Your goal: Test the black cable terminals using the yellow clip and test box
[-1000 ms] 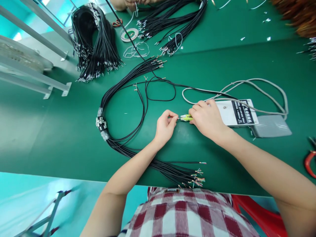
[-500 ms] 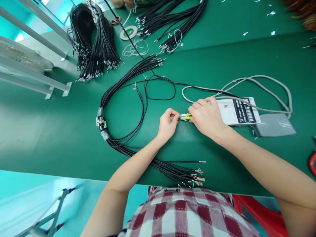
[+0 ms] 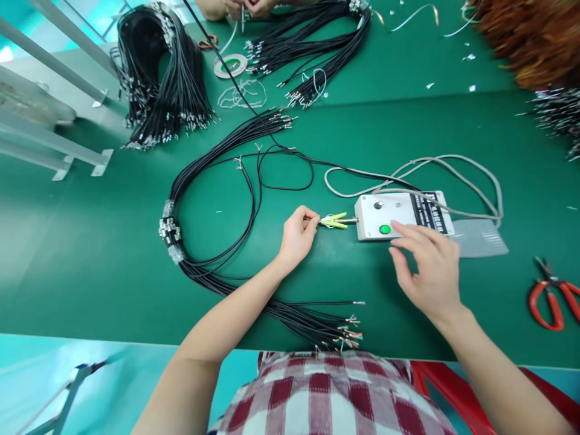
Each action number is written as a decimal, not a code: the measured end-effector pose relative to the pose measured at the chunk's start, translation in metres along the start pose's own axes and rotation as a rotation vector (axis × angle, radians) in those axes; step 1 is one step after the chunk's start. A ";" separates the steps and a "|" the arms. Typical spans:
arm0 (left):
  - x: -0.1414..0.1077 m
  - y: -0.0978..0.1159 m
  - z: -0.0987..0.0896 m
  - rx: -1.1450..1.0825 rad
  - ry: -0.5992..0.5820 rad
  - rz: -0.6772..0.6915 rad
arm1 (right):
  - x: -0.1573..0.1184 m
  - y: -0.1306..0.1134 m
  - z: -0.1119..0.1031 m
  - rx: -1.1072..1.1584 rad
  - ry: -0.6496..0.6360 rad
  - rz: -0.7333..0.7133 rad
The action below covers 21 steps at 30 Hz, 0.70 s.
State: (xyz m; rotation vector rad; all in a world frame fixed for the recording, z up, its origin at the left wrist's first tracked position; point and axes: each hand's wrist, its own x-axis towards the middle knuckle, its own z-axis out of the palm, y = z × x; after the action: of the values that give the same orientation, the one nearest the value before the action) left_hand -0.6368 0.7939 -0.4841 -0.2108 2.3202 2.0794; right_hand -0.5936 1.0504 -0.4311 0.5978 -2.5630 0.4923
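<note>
My left hand (image 3: 298, 237) is closed in a pinch on a wire, mostly hidden by the fingers, at the tip of a yellow-green clip (image 3: 336, 221). A thin metal shaft joins the clip to a small white machine (image 3: 368, 219) with a green button (image 3: 385, 229) and a black knob (image 3: 379, 205). Near the button, my right hand (image 3: 423, 266) is open, fingers apart and holding nothing. Left of both hands lies a curved bundle of black cables (image 3: 181, 181), bound around metal connectors (image 3: 170, 229); its stripped ends (image 3: 351, 332) lie close to the table's front edge.
Red-handled cutters (image 3: 550, 290) lie at right. A grey cable (image 3: 493, 181) loops behind the machine, beside a grey flat block (image 3: 480, 237). More black cables hang at back left (image 3: 167, 78). Another person's hands (image 3: 254, 7) show at the far edge, near a white tape roll (image 3: 230, 66).
My right hand has let go of the yellow-green clip and moved right and down, opening beside the machine's button. The left hand keeps its pinch at the clip's tip. The view has shifted slightly.
</note>
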 end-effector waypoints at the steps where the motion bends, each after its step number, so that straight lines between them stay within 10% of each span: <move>1: 0.000 0.001 0.000 -0.005 -0.001 -0.003 | -0.007 -0.001 0.003 0.006 -0.011 -0.003; 21: -0.027 0.033 -0.018 -0.133 -0.002 0.017 | 0.009 -0.024 0.015 -0.041 0.130 -0.120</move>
State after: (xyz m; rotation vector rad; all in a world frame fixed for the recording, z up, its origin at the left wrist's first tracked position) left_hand -0.6126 0.7820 -0.4465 -0.1907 2.1915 2.2429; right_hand -0.5943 1.0210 -0.4335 0.6772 -2.3926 0.4224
